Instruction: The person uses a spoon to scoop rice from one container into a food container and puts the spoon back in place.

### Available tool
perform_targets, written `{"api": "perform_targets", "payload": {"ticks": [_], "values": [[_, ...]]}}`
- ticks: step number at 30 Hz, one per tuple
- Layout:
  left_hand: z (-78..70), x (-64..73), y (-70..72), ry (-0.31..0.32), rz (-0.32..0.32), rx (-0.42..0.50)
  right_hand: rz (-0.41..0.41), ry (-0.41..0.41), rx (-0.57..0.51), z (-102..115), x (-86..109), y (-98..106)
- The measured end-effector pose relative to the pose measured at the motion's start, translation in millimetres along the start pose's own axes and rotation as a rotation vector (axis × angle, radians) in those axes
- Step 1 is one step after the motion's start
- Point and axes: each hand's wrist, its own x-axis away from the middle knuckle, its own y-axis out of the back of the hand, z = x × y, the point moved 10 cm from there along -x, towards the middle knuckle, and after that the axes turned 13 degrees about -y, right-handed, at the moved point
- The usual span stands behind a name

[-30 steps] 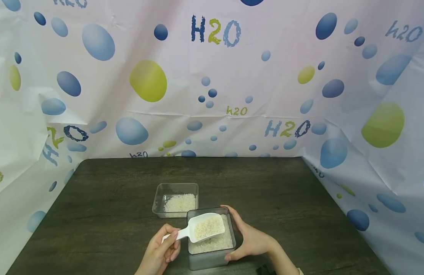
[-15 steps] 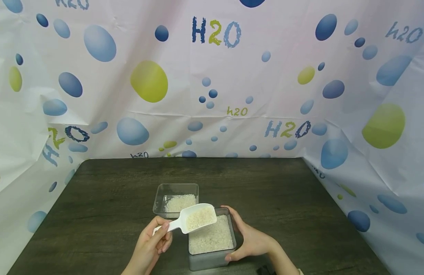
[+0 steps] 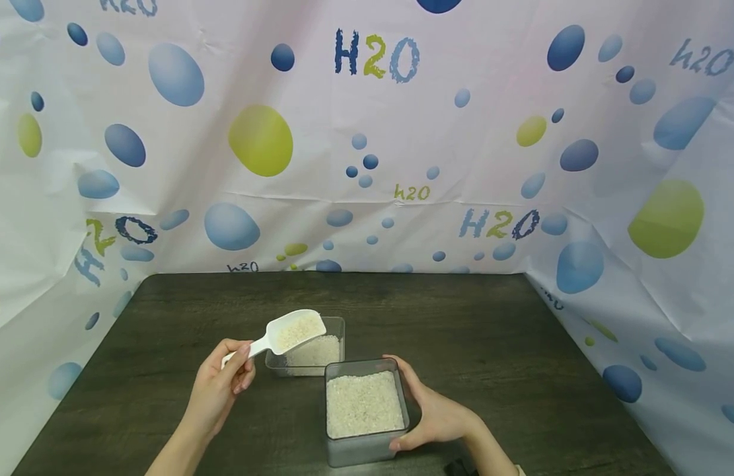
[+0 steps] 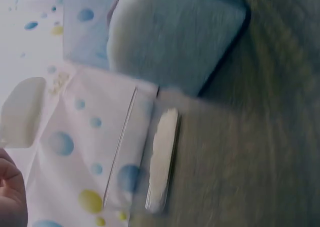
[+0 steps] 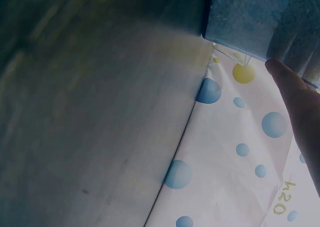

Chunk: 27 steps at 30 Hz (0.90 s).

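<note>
My left hand (image 3: 218, 383) grips the handle of a white scoop (image 3: 275, 334) loaded with rice (image 3: 298, 332). The scoop hangs over a shallow clear plastic container (image 3: 274, 361), which has a low heap of rice in it. In the left wrist view, some pale grains (image 4: 60, 82) show beside the scoop (image 4: 22, 114). With thumb at the front corner and fingers at the far one, my right hand (image 3: 429, 410) holds the side of a deeper grey translucent container (image 3: 363, 451) filled with rice. The right wrist view shows a finger against this container's wall (image 5: 250, 24).
Both containers stand on a dark wood-grain table (image 3: 182, 330), the grey one nearer and to the right. A white sheet with blue and green spots (image 3: 367, 132) closes off the back and sides. A small black object (image 3: 457, 467) lies near the right wrist.
My left hand has carried the loaded scoop left and away from me, from above the grey container to above the clear one. My right hand and both containers have stayed put.
</note>
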Motion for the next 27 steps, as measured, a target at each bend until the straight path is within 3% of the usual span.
{"api": "perform_targets", "payload": {"ticks": [5,11,19,27], "values": [[11.8,-5.4,20.7,0.038,-0.030,-0.053,0.007,-0.008,-0.004,0,-0.5,-1],[27.9,-6.6,35.9,0.072,-0.030,-0.089,0.000,-0.002,0.003,-1,-0.5,-1],[42.1,-7.4,46.3,0.150,-0.009,-0.217,0.002,0.011,0.025,1,-0.7,0],[43.4,-11.6,51.5,0.220,0.025,-0.409,0.002,0.004,0.027,2,-0.1,0]]}}
